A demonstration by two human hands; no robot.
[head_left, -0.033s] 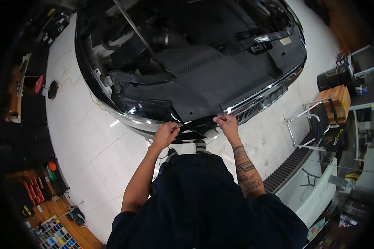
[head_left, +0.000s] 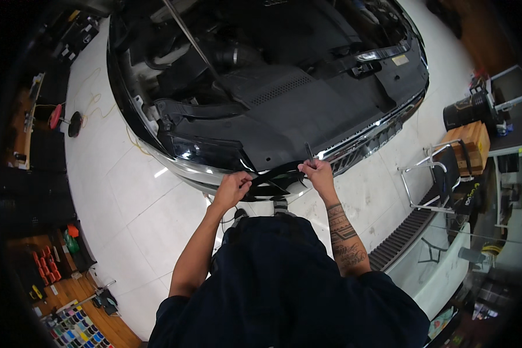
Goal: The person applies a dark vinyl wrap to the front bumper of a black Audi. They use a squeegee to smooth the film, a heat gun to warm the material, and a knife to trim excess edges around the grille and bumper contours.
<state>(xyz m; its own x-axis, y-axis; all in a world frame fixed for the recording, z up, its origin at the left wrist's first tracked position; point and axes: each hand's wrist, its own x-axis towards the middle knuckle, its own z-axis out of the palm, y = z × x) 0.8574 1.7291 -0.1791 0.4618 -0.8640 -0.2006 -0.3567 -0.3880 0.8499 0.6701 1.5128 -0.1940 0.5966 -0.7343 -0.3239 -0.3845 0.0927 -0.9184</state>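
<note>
At the front of a dark car (head_left: 307,116) with its engine bay exposed, my two hands work close together by the bumper. Between them runs a flexible black strip (head_left: 277,172), just in front of the grille's left end. My left hand (head_left: 233,188) is closed, pinching the strip's left end with fingertips and thumb. At the strip's other end, my right hand (head_left: 319,176) is closed around a slim grey tool (head_left: 309,152) that points up and away; its exact kind is too small to tell. Left of the strip sits the dark headlight (head_left: 206,152).
A metal prop rod (head_left: 188,35) rises over the engine bay. To the right stand a metal-framed chair (head_left: 441,174), a wooden box (head_left: 470,145) and a black drum (head_left: 465,113). A long dark floor grate (head_left: 397,243) lies nearer. Yellow cord (head_left: 90,107) trails across the left floor.
</note>
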